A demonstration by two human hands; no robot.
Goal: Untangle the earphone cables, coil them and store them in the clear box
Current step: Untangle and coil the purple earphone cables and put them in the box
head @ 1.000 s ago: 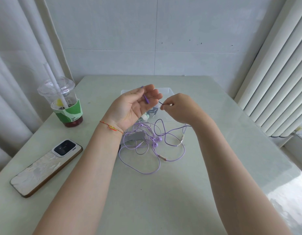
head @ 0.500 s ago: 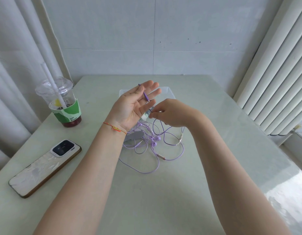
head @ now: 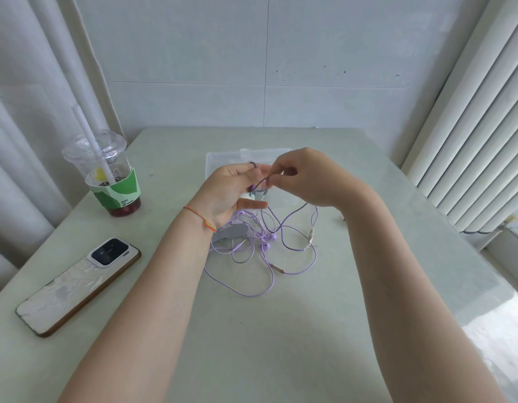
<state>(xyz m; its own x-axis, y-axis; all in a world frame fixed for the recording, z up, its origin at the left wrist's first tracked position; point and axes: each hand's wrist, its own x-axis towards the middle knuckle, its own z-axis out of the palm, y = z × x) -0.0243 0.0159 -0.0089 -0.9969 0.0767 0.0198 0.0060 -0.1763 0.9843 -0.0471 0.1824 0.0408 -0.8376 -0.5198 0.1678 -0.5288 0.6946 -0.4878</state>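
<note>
A tangle of purple earphone cables (head: 260,257) lies on the table in front of me, with earbuds and plugs mixed into the loops. My left hand (head: 231,193) is raised palm up above the tangle, and a dark purple cable is looped around its fingers. My right hand (head: 304,178) pinches that same dark cable just beside the left fingertips. The cable trails down from my hands to the pile. The clear box (head: 222,158) lies flat behind both hands and is partly hidden by them.
A plastic cup (head: 106,170) with a white straw and green sleeve stands at the left. A phone (head: 77,286) lies face down near the left edge. A small grey piece (head: 234,231) sits under my left wrist. Vertical blinds hang at the right.
My right hand has moved up and along the left fingers, carrying the dark cable around them. My left hand has curled slightly and stayed raised. The pile on the table barely shifted.
</note>
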